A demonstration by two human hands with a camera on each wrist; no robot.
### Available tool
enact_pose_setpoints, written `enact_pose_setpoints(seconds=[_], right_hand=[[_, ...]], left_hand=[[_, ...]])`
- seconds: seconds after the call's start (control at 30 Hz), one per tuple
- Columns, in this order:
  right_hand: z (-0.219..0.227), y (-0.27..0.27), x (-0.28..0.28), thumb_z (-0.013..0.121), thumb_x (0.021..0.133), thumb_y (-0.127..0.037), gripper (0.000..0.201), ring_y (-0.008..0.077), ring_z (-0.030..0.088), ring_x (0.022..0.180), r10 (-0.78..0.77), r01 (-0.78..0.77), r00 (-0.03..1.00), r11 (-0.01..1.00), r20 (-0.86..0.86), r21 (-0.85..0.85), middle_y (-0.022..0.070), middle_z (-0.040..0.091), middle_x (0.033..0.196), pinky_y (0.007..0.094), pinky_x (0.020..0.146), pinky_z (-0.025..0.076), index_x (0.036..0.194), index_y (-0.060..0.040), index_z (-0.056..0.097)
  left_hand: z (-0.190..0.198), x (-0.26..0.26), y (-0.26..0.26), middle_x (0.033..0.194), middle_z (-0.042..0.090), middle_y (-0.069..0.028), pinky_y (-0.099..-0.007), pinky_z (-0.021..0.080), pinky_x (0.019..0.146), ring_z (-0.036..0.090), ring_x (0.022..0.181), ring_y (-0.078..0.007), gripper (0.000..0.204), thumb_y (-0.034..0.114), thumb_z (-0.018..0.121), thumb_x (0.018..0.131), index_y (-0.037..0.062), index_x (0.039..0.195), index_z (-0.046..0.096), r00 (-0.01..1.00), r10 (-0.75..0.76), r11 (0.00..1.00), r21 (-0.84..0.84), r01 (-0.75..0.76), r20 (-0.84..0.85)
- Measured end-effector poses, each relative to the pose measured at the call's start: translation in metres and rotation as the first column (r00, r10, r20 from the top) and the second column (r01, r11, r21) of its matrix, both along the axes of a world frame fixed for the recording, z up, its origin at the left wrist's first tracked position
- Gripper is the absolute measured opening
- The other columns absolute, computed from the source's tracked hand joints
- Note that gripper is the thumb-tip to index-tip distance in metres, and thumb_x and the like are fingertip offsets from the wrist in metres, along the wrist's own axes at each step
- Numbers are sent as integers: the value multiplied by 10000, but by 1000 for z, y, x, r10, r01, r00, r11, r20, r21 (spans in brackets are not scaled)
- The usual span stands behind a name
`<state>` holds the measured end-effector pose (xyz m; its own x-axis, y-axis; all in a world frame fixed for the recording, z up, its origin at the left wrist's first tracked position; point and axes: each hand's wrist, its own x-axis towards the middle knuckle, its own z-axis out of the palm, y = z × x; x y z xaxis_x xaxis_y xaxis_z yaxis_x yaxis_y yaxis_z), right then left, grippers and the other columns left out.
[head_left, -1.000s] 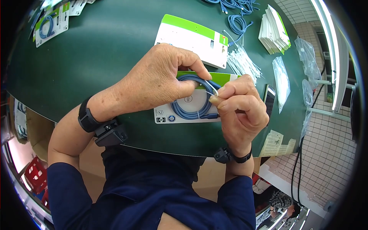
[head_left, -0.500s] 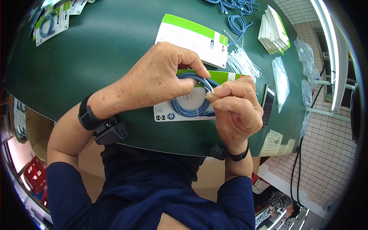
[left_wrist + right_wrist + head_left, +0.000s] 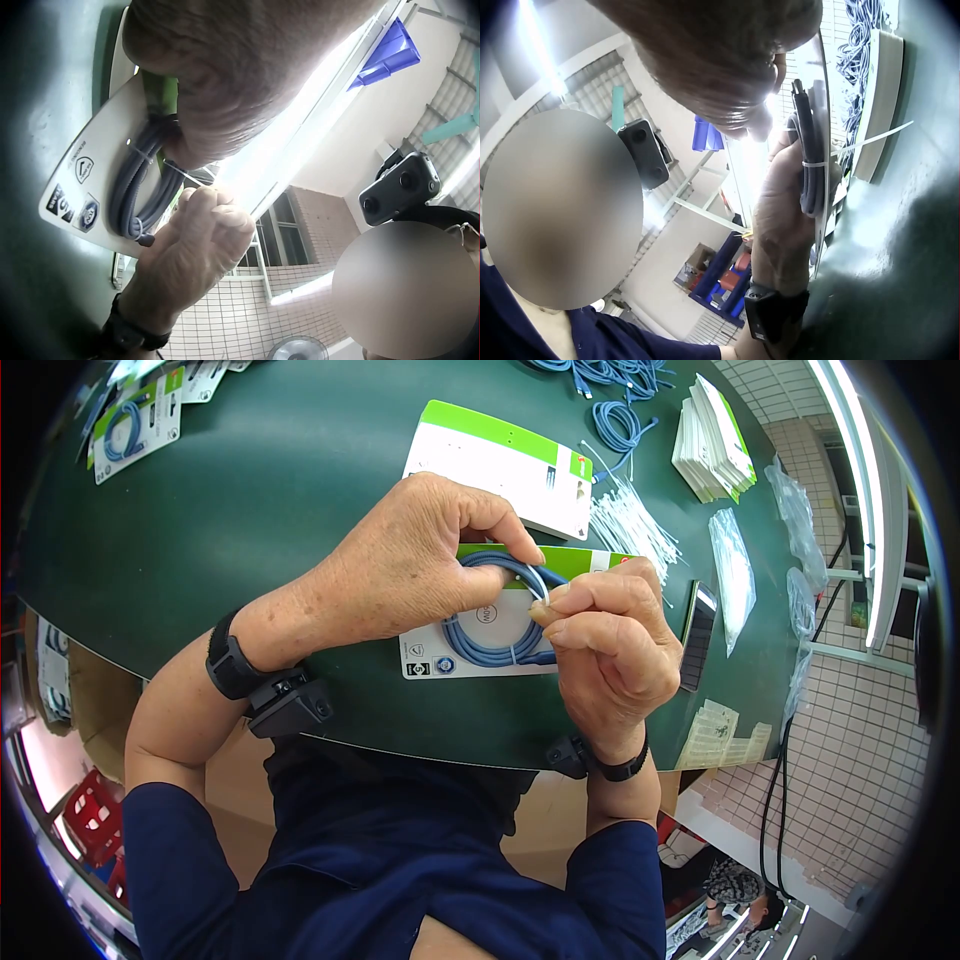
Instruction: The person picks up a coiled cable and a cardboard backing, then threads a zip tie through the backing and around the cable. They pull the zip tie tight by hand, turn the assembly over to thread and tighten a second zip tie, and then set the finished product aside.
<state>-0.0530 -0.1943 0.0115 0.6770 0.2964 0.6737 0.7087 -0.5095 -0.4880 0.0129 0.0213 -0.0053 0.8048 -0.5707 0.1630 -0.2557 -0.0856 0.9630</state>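
A coil of blue-grey cable (image 3: pixel 490 657) lies against a white and green retail card (image 3: pixel 508 622) in front of the person. The left hand (image 3: pixel 420 560) grips the top of the coil and card, its thumb reaching into the loop. A thin white cable tie (image 3: pixel 537 582) passes around the coil near the left fingertips. Finger and thumb of the right hand (image 3: pixel 618 645) pinch the tie's end. Another white tie (image 3: pixel 136 227) binds the coil lower down in the left wrist view. From behind the card, a white tie tail (image 3: pixel 877 138) sticks out in the right wrist view.
Beyond the hands lies a stack of cards (image 3: pixel 500 455), beside loose white ties (image 3: pixel 635 525). More coiled cables (image 3: pixel 620 425) and a fanned card stack (image 3: pixel 712 445) sit farther back. A phone (image 3: pixel 697 635) and plastic bag (image 3: pixel 735 575) are at right; carded cables (image 3: pixel 140 430) at far left.
The right hand has moved slightly left and up towards the coil, its fingertips now closer to the left hand's. The left hand stays nearly still on the coil.
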Motion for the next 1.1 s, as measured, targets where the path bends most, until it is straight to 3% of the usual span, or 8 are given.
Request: enact_pose_setpoints(seconds=[0.43, 0.63, 0.7, 0.83, 0.93, 1.1], right_hand=[[-3, 1, 3, 869, 694, 63, 247, 181, 576, 774, -2, 2, 999, 1000, -36, -9, 6, 748, 921, 294, 627, 457, 816, -99, 729], [-4, 7, 3, 855, 721, 70, 272, 187, 586, 752, -64, 64, 993, 998, -101, -4, 11, 736, 896, 300, 621, 457, 897, -99, 735], [-1, 8, 2, 851, 725, 72, 284, 190, 589, 747, -81, 82, 991, 997, -107, -3, 11, 729, 883, 304, 618, 458, 921, -100, 737], [9, 7, 0, 856, 742, 93, 319, 180, 647, 768, -101, 88, 993, 982, -68, -169, 44, 735, 851, 295, 660, 500, 996, -65, 746], [15, -1, -1, 845, 745, 87, 381, 192, 651, 742, -11, 0, 1000, 927, -25, -374, 54, 735, 888, 299, 655, 505, 1082, -63, 751], [18, -5, 5, 820, 767, 86, 393, 180, 642, 717, 16, -28, 998, 978, -57, -208, 79, 734, 940, 293, 653, 506, 1122, -65, 747]], left_hand=[[-2, 1, 0, 952, 787, -41, -245, 583, 865, 713, 890, -92, 230, -44, 697, 821, 23, 1015, 801, 1000, 0, 1000, 4, 0, 4], [-3, 1, -1, 942, 781, -38, -240, 576, 848, 699, 885, -85, 224, -48, 699, 823, 15, 1015, 798, 1000, -5, 1000, -25, 5, -20], [-3, 1, 0, 948, 779, -36, -239, 575, 840, 695, 887, -84, 224, -54, 694, 828, 4, 1020, 793, 987, -70, 996, -71, 60, -143], [-2, -3, -3, 975, 776, -38, -240, 574, 835, 689, 897, -82, 238, -74, 674, 832, -11, 1032, 786, 971, -105, 991, -105, 84, -213], [0, -5, -5, 968, 779, -50, -240, 573, 818, 687, 883, -80, 234, -63, 670, 844, -14, 1040, 788, 978, -103, 992, -90, 88, -182], [-1, -4, -5, 948, 783, -64, -242, 580, 809, 698, 872, -82, 218, -40, 676, 871, -10, 1051, 794, 987, -78, 994, -87, 66, -141]])
